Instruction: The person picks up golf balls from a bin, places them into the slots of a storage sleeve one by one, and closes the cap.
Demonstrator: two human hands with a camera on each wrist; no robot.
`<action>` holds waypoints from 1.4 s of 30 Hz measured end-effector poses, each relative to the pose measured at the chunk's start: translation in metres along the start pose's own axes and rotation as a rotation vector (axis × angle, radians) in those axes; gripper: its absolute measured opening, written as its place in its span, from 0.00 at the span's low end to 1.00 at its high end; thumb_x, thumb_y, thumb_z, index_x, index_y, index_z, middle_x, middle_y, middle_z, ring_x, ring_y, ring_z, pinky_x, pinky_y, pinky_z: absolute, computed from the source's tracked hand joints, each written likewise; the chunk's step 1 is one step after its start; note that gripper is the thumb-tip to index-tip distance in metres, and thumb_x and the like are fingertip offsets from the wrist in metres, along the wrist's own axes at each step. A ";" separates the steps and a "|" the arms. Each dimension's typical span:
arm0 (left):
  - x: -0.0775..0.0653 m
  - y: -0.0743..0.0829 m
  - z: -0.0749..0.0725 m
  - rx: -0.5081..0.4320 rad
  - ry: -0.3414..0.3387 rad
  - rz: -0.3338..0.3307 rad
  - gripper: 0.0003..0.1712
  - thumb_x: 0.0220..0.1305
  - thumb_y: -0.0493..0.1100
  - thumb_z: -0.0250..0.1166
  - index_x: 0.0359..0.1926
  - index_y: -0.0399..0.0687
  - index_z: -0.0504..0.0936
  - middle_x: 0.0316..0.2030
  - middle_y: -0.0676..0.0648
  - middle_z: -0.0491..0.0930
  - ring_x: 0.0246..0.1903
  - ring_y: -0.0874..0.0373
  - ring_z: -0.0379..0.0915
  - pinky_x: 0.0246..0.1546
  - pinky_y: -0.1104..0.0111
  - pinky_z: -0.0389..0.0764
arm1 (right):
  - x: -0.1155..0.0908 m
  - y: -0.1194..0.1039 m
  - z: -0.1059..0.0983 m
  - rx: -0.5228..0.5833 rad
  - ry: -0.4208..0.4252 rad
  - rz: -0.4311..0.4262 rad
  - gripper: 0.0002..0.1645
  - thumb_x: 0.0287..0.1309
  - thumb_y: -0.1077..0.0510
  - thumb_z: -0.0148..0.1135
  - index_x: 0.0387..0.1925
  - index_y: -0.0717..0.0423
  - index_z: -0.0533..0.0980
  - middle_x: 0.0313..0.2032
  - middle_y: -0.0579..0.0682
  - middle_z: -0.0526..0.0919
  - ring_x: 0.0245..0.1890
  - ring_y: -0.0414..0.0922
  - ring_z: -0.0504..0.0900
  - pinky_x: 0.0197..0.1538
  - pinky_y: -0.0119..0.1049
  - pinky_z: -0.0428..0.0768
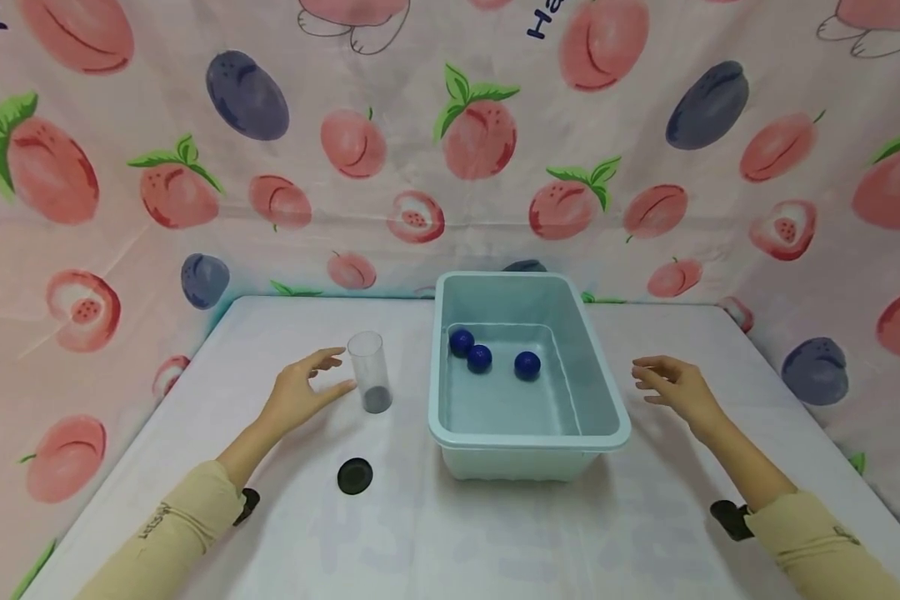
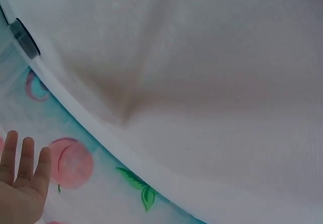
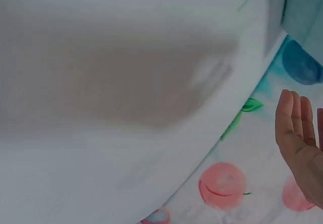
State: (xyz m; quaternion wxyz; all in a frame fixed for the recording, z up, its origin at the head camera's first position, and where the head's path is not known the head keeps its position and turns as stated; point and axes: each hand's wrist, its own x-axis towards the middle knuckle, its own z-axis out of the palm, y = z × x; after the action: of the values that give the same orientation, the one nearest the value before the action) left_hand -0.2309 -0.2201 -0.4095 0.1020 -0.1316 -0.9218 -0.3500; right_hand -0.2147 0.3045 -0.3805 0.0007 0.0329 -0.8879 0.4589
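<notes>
In the head view my left hand (image 1: 300,392) is beside a clear cylinder (image 1: 368,367) with a grey bottom, standing upright on the table. Thumb and fingers spread apart toward its left side, not wrapped round it. A round black lid (image 1: 355,476) lies flat nearer to me. Right of the cylinder is a pale blue-green plastic basin (image 1: 528,462) with three dark blue balls (image 1: 527,365) on its floor, two of them close together at the left. My right hand (image 1: 678,390) hovers off the basin's right side, fingers loosely bent and holding nothing.
The white-covered table (image 1: 495,542) ends at the back against a fruit-printed cloth (image 1: 412,150), which also hangs along both sides. The basin's raised walls stand between the two hands. A dark band (image 1: 731,520) shows at the right wrist.
</notes>
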 end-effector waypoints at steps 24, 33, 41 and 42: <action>0.018 0.020 0.024 -0.484 -0.021 -0.103 0.38 0.54 0.38 0.70 0.65 0.45 0.66 0.59 0.35 0.71 0.57 0.40 0.70 0.57 0.51 0.75 | 0.009 -0.032 0.002 0.781 -0.163 0.092 0.11 0.68 0.56 0.50 0.38 0.41 0.79 0.34 0.40 0.86 0.37 0.38 0.86 0.40 0.32 0.85; 0.018 0.020 0.034 -0.511 -0.018 -0.156 0.31 0.54 0.39 0.70 0.59 0.42 0.73 0.55 0.35 0.75 0.53 0.40 0.75 0.44 0.71 0.82 | 0.009 -0.041 -0.006 0.822 -0.182 0.077 0.12 0.68 0.58 0.50 0.37 0.44 0.80 0.34 0.42 0.87 0.36 0.38 0.86 0.39 0.33 0.85; 0.018 0.019 0.037 -0.525 0.007 -0.146 0.29 0.55 0.38 0.70 0.58 0.40 0.74 0.55 0.33 0.76 0.53 0.40 0.75 0.47 0.67 0.82 | 0.017 -0.057 -0.015 0.823 -0.198 0.028 0.13 0.67 0.61 0.50 0.37 0.46 0.81 0.34 0.43 0.87 0.36 0.39 0.86 0.39 0.34 0.85; 0.018 0.019 0.037 -0.520 0.015 -0.144 0.29 0.55 0.38 0.70 0.58 0.40 0.74 0.54 0.33 0.76 0.53 0.40 0.76 0.47 0.67 0.82 | 0.017 -0.058 -0.016 0.821 -0.199 0.026 0.13 0.67 0.61 0.50 0.37 0.46 0.81 0.34 0.44 0.87 0.36 0.39 0.86 0.39 0.34 0.85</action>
State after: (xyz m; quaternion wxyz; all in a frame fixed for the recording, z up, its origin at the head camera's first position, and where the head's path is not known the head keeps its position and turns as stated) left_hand -0.2455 -0.1785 -0.4200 0.0463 -0.0847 -0.8072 -0.5823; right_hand -0.2290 0.2832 -0.3228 -0.1040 0.0632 -0.6276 0.7690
